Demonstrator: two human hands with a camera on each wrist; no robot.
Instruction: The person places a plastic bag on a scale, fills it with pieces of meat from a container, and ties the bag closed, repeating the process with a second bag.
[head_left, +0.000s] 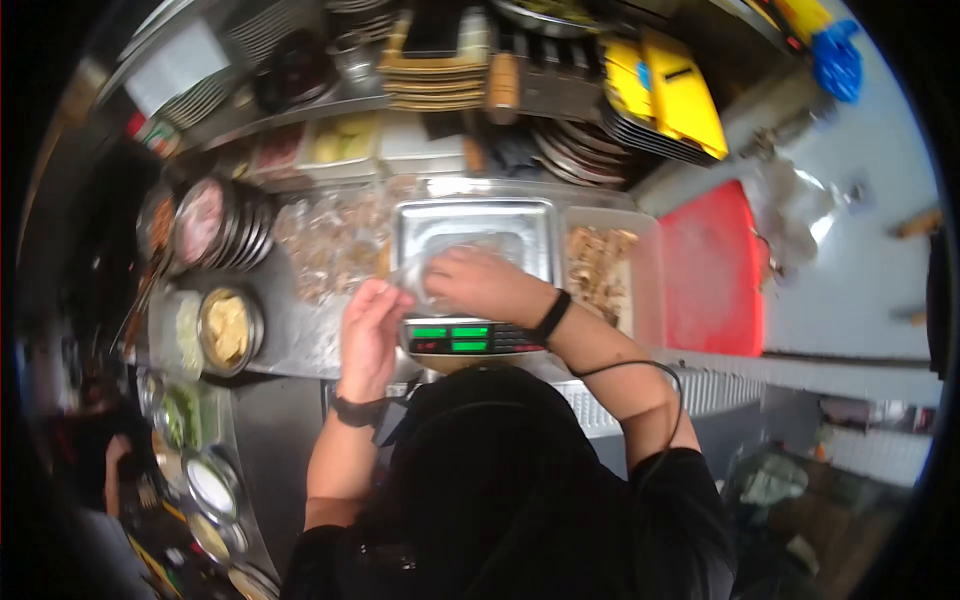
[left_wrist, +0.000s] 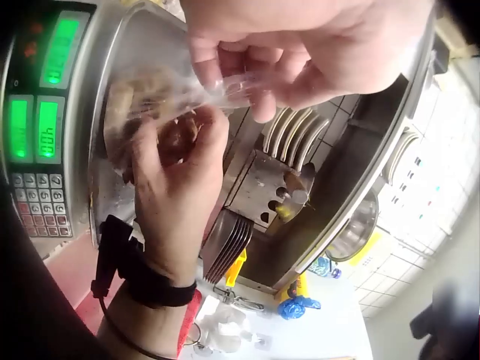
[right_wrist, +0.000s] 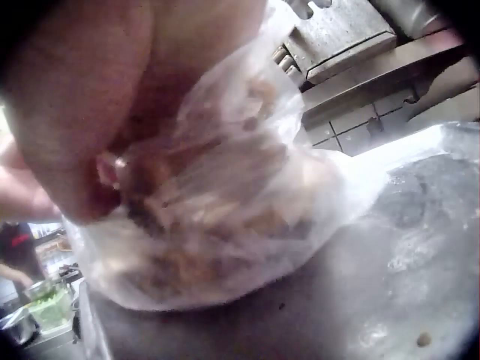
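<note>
A clear plastic bag (left_wrist: 131, 101) holding brown, sliced-looking food pieces hangs over the steel pan (head_left: 548, 235) of a digital scale (head_left: 465, 338) with lit green displays. My left hand (head_left: 368, 335) pinches the bag's thin, stretched upper end between thumb and fingers. Lower on the same bag, my right hand (left_wrist: 176, 187) curls its thumb and fingers round it, brown pieces showing between them. In the right wrist view the filled bag (right_wrist: 225, 240) bulges below the right hand (right_wrist: 82, 90), close over the metal. The right fingertips are partly hidden there.
Many small filled bags (head_left: 330, 245) lie left of the scale. To its right stands a bin (head_left: 648, 265) of brown pieces beside a red board (head_left: 715, 270). Steel bowls (head_left: 228, 325) are at left; stacked plates (head_left: 435, 85) fill the shelf behind. A cable (head_left: 640, 362) loops off the right wrist.
</note>
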